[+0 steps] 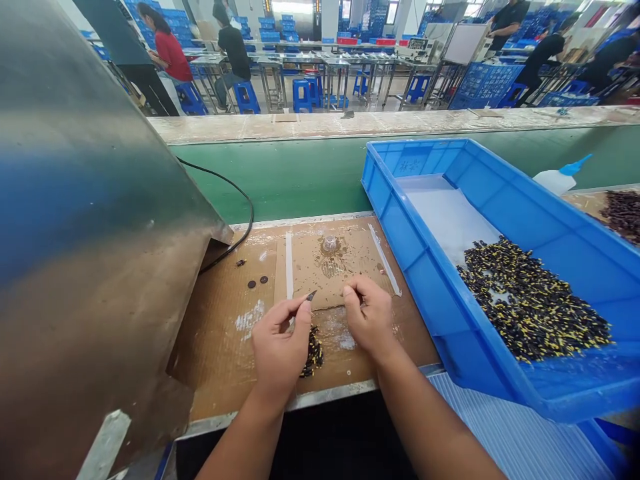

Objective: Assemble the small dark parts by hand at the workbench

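A small dark pointed piece (311,295) is pinched at the fingertips of the left hand (281,343), its tip aimed toward the right hand (370,319). Whether it is a tool tip or one of the small parts cannot be told at this size. The right hand is curled with thumb and forefinger pressed together, apparently nipping something tiny that the view does not resolve. Both hands rest low over the cardboard sheet (220,360) covering the surface, just apart from each other.

A little heap of dark parts with yellow flecks (313,353) lies under the left palm, touching its edge. To do this fine work well, I would judge that both wrists should stay braced on the cardboard, the two fingertip grips meeting close over the heap so nothing dropped rolls far.

Beyond the hands sit a small clear cap (329,243) and two white strips (289,265). To the right a blue crate (400,220) holds a large mass of similar parts (530,303). A steel housing (90,220) rises on the left, a black cable (235,193) running behind it.
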The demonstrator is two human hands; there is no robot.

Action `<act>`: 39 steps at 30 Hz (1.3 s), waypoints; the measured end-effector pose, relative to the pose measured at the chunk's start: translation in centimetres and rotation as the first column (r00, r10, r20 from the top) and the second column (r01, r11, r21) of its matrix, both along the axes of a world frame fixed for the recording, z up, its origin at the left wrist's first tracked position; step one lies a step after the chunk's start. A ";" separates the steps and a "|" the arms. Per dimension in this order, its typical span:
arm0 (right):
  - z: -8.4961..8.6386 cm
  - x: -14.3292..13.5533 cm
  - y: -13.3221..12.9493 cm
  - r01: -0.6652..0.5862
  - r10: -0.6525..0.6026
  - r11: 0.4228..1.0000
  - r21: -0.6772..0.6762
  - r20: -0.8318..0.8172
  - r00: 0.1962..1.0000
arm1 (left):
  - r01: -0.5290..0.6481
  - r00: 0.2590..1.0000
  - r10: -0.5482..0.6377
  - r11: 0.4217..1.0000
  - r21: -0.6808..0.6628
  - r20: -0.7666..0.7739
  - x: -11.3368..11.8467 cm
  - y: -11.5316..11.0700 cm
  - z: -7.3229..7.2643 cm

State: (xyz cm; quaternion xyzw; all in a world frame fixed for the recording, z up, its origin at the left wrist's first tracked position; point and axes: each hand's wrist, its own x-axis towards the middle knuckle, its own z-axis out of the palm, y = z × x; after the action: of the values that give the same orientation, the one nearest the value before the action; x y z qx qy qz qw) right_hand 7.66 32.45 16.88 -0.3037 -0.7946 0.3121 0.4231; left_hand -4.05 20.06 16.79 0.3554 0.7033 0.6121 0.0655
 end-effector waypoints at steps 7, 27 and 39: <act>0.2 -0.6 -1.1 -0.178 0.174 0.983 -0.048 -0.069 0.982 | 0.031 0.992 -0.032 0.999 -0.007 -0.119 0.1 0.0 0.1; -1.4 -0.7 -0.6 -0.116 0.108 0.982 0.147 0.063 0.992 | 0.059 0.735 -0.049 0.998 -0.009 -0.677 0.2 0.9 -0.5; -0.3 -0.2 -0.1 0.003 -0.002 0.999 -0.034 0.025 1.000 | 0.055 0.998 -0.052 0.995 -0.084 0.030 0.5 0.0 0.7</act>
State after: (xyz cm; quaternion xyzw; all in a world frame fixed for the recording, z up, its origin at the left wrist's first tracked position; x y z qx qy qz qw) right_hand 7.51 32.37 16.60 -0.3155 -0.7940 0.3213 0.4084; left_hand -3.58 20.07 17.46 0.3625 0.7180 0.5845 0.1068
